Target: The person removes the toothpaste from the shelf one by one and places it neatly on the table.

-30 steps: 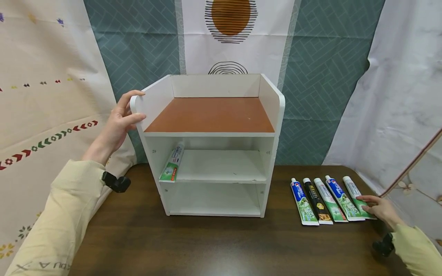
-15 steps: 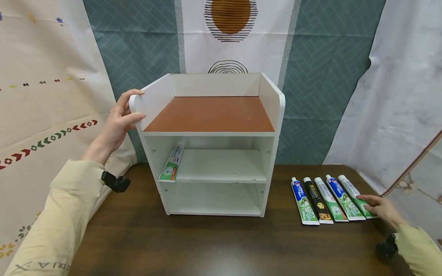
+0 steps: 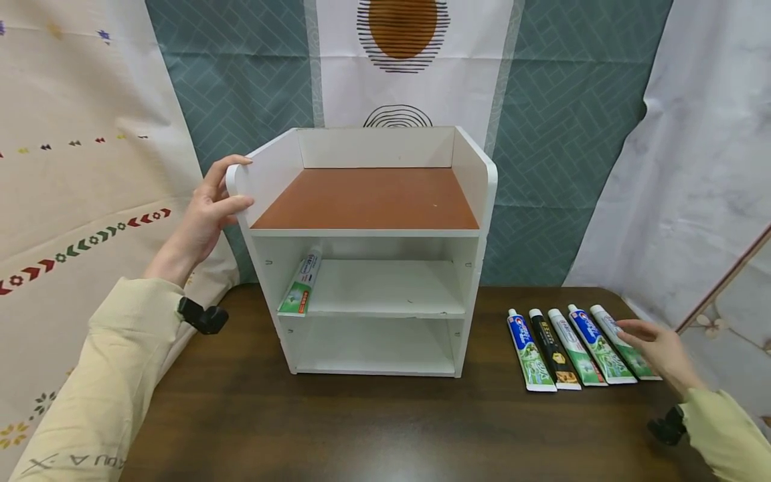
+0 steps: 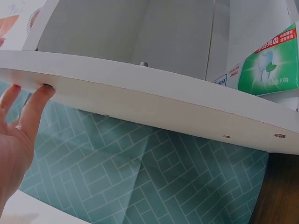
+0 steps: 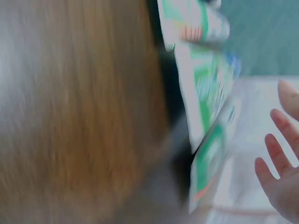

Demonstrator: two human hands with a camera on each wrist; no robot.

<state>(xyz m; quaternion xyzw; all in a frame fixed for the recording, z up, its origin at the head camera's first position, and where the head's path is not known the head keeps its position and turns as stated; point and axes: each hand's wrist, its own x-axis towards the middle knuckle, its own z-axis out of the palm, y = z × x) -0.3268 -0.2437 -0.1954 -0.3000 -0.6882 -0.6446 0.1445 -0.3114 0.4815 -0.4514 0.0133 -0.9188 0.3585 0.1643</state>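
Note:
In the head view, my left hand (image 3: 205, 217) grips the left side panel of a white shelf unit (image 3: 365, 233), its thumb on one face and fingers on the other. On the middle shelf, a green and white toothpaste tube (image 3: 300, 284) lies against the left wall. My right hand (image 3: 661, 353) hovers over the rightmost green and white toothpaste tube (image 3: 640, 363) of a row on the table, holding nothing. The right wrist view is blurred, but the right hand's fingers (image 5: 280, 156) are spread there, apart from the tubes.
Beside that tube lie a blue-capped-end tube (image 3: 602, 347), another green and white tube (image 3: 578, 349), a black tube (image 3: 555, 351) and a blue and green tube (image 3: 533, 353). The brown table (image 3: 385, 422) extends in front. Patterned cloths (image 3: 542, 167) hang behind and at both sides.
The rightmost tube's cap end has shifted left, closer to its neighbour. My right hand has then lifted off that tube, up and slightly away. The left hand has stayed in place.

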